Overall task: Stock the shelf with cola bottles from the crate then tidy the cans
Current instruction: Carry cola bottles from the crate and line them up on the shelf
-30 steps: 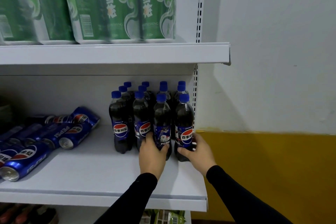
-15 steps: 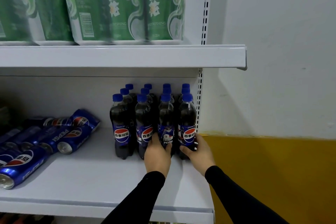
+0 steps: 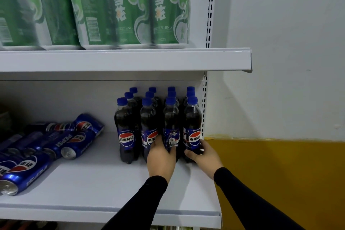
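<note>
Several cola bottles with blue caps stand in rows at the right end of the middle shelf (image 3: 115,183). My left hand (image 3: 161,158) grips the base of the third front bottle (image 3: 170,127). My right hand (image 3: 203,157) grips the base of the rightmost front bottle (image 3: 192,127), beside the shelf's upright. Several blue cola cans (image 3: 56,142) lie toppled on their sides at the left of the same shelf. The crate is not in view.
Green beer cans (image 3: 130,9) in shrink wrap fill the upper shelf (image 3: 130,59). A perforated upright (image 3: 205,108) bounds the shelf on the right, with a white and yellow wall (image 3: 280,155) beyond. Bare shelf lies in front of the bottles.
Both hands have pushed the two right front bottles back, so they now stand tight against the rows behind. The view has shifted slightly left and closer.
</note>
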